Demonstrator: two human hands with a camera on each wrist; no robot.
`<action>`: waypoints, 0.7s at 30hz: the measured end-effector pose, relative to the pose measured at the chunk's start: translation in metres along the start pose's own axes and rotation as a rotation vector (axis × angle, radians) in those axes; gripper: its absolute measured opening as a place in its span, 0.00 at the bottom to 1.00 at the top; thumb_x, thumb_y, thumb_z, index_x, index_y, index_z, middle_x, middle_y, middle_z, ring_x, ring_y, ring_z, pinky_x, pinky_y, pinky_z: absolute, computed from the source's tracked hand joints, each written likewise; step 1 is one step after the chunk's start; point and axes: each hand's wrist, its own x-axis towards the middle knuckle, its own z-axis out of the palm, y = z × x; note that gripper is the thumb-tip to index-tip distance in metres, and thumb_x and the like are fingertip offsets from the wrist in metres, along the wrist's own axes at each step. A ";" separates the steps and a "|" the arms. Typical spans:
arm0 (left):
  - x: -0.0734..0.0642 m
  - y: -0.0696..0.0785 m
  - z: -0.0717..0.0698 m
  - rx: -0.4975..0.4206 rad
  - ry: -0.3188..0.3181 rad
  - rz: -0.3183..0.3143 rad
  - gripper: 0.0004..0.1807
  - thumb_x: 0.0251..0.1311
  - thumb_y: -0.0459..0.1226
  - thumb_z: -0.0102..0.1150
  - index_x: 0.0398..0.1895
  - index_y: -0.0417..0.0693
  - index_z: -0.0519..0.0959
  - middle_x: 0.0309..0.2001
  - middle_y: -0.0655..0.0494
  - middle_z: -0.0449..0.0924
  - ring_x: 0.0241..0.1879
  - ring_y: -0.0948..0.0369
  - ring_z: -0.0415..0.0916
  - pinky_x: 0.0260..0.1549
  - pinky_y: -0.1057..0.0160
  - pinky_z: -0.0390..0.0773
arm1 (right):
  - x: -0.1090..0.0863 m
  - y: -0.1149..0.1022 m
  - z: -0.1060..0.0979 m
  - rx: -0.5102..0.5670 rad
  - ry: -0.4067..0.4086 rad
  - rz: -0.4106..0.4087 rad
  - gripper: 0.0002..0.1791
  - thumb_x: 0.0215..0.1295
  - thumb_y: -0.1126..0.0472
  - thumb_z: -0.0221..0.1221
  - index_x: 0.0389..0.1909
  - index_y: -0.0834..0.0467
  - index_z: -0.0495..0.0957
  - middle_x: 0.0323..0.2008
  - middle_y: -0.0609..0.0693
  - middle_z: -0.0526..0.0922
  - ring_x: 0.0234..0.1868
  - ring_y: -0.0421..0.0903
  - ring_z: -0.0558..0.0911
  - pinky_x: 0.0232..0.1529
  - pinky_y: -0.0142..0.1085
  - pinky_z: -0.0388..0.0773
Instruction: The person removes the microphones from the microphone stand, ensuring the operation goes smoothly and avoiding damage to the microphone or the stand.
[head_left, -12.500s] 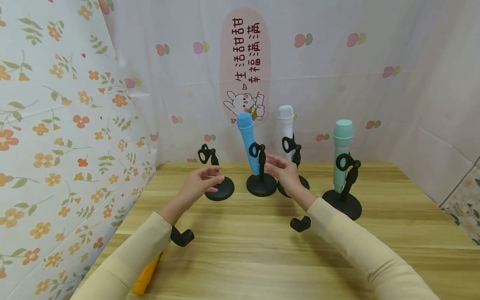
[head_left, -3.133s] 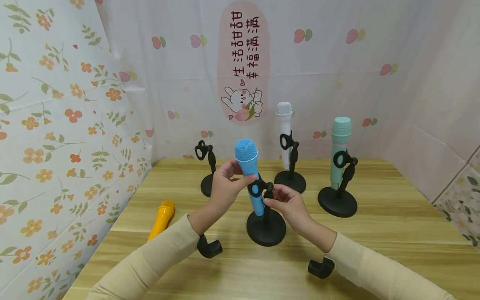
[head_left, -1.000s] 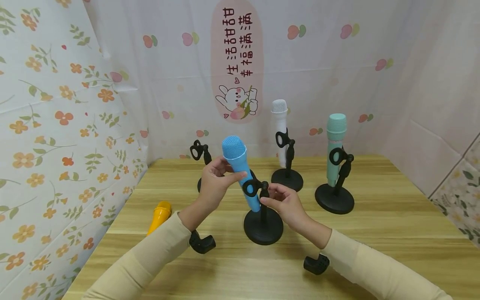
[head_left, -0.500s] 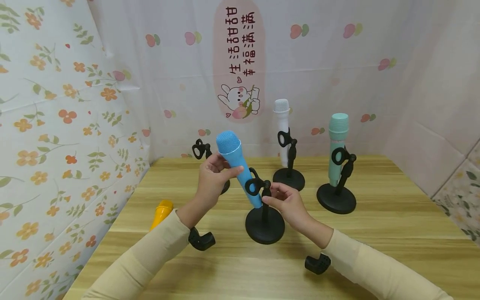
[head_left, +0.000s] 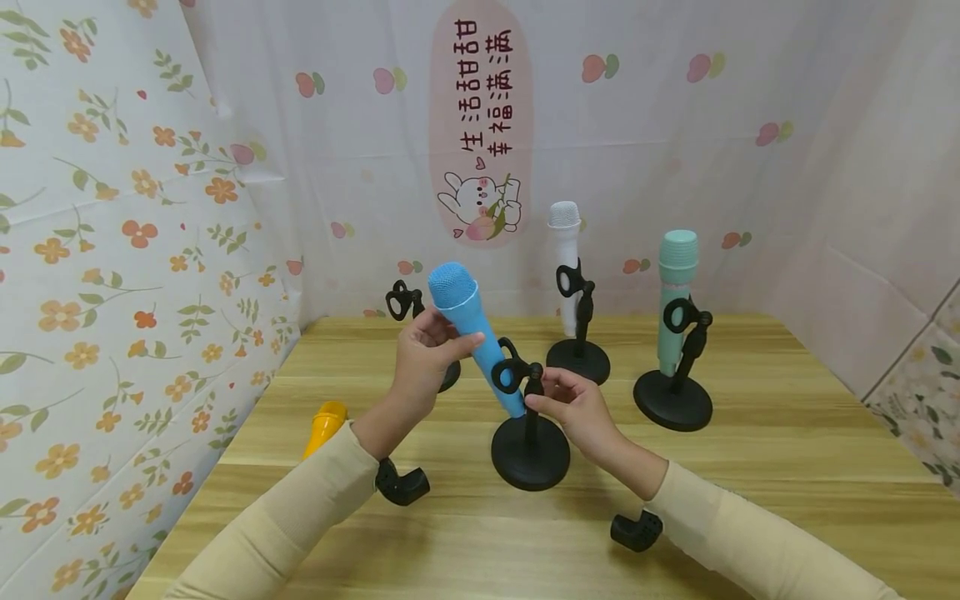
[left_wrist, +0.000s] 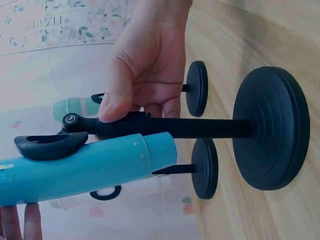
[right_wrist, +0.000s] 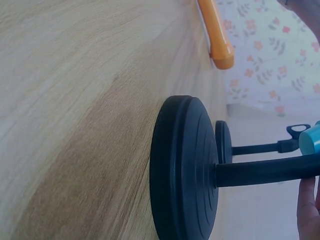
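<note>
The left hand point(head_left: 422, 357) pinches the blue microphone point(head_left: 469, 321), tilted at the clip point(left_wrist: 49, 147) of the black stand point(head_left: 531, 457); the right hand point(head_left: 581, 410) grips this stand's stem point(left_wrist: 200, 128). It seems an aligning step, calling next for steady holding.

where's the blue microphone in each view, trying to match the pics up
Head: blue microphone near the middle, tilted, mesh end toward the upper left.
Left wrist: lower left, cut off by the left edge.
Right wrist: only a bit at the right edge.
Shared landmark: front stand's round black base.
</note>
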 end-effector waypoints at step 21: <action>0.008 0.005 -0.021 -0.131 0.096 0.005 0.17 0.56 0.26 0.61 0.50 0.43 0.77 0.35 0.60 0.83 0.35 0.64 0.80 0.34 0.64 0.83 | 0.002 0.005 -0.007 0.040 -0.028 -0.086 0.14 0.55 0.65 0.70 0.44 0.57 0.82 0.32 0.42 0.82 0.36 0.39 0.81 0.42 0.31 0.82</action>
